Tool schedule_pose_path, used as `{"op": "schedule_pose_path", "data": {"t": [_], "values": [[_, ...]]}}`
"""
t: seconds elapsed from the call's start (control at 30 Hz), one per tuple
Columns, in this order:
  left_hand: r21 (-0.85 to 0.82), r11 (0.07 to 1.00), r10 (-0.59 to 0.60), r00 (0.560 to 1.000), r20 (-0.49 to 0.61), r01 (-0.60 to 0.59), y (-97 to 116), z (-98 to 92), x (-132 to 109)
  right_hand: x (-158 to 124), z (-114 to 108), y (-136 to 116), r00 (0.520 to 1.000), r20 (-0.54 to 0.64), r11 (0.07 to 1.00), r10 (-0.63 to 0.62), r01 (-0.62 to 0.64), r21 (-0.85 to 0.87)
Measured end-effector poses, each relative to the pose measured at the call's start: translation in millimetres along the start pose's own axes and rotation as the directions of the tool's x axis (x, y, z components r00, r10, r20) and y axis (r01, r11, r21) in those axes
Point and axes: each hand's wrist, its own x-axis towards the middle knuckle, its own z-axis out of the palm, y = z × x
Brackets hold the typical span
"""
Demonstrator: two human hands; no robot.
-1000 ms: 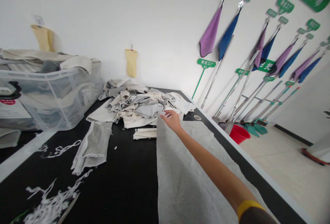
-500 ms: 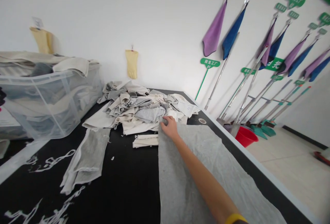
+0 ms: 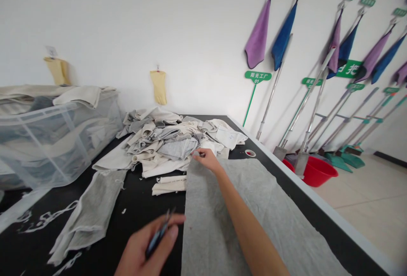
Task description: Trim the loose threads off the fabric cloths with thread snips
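Note:
A large grey cloth (image 3: 229, 216) lies spread over the right side of the black table. My right hand (image 3: 207, 160) pinches its far left corner between thumb and fingers, lifting the edge slightly. Low in the view, my left hand (image 3: 143, 246) is closed around small dark thread snips (image 3: 158, 237), with their pointed metal tips facing away from me. This hand is just left of the cloth's edge and looks a little blurred. Beyond my right hand rises a heap of grey and cream fabric pieces (image 3: 171, 136).
A clear plastic bin (image 3: 60, 140) full of fabric stands at the left. Nearer lie a folded grey piece (image 3: 92, 212), loose white threads (image 3: 52, 216) and a small cream strip (image 3: 168, 187). A tape roll (image 3: 250, 153) sits by the right table edge (image 3: 305, 195). Mops and red buckets (image 3: 319, 172) stand beyond.
My left hand has come into view from below, holding the snips. My right hand keeps its pinch on the cloth corner. The camera view has shifted slightly.

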Motion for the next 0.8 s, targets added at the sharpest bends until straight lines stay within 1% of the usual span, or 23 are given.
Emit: {"op": "schedule_pose_path", "data": {"t": [0.03,0.07,0.1,0.13,0.2,0.23,0.3,0.4,0.47,0.5,0.67,0.8], "values": [[-0.031,0.999,-0.024,0.997,-0.069,0.021,3,-1.3,26,-1,-6,0,1.000,0.024,0.999,-0.011,0.010,0.047],[-0.140,0.988,-0.083,0.979,-0.188,0.057,7,-1.9,52,-3,-11,0,0.999,0.046,0.996,-0.021,0.017,0.090],[-0.236,0.970,-0.123,0.958,-0.260,0.060,12,-2.0,78,-5,-17,0,0.997,0.069,0.991,-0.029,0.020,0.129],[-0.300,0.953,-0.134,0.951,-0.279,0.046,17,-1.3,103,-7,-22,-1,0.995,0.089,0.987,-0.035,0.020,0.162],[-0.308,0.951,-0.116,0.954,-0.277,0.026,23,2.2,145,-11,-30,-2,0.992,0.115,0.977,-0.041,0.016,0.215],[-0.305,0.952,-0.109,0.958,-0.265,0.024,24,4.8,161,-12,-34,-3,0.992,0.119,0.973,-0.043,0.014,0.231],[-0.286,0.958,-0.096,0.969,-0.227,0.027,20,10.5,184,-14,-40,-7,0.991,0.126,0.960,-0.043,0.006,0.280],[-0.256,0.966,-0.073,0.984,-0.164,0.029,7,14.3,197,-15,-49,-18,0.986,0.160,0.903,-0.050,-0.023,0.429],[-0.238,0.971,-0.054,0.990,-0.130,0.021,2,11.0,197,-16,-54,-27,0.981,0.182,0.864,-0.063,-0.038,0.503],[-0.229,0.973,-0.042,0.992,-0.116,0.015,2,7.9,195,-17,-56,-32,0.979,0.190,0.858,-0.069,-0.039,0.511],[-0.140,0.989,0.044,0.997,-0.062,-0.052,14,-10.0,187,-18,-59,-52,0.970,0.225,0.912,-0.094,-0.006,0.411],[-0.007,0.994,0.105,0.988,-0.109,-0.106,19,-16.8,186,-18,-57,-62,0.971,0.213,0.936,-0.108,0.027,0.351]]}}
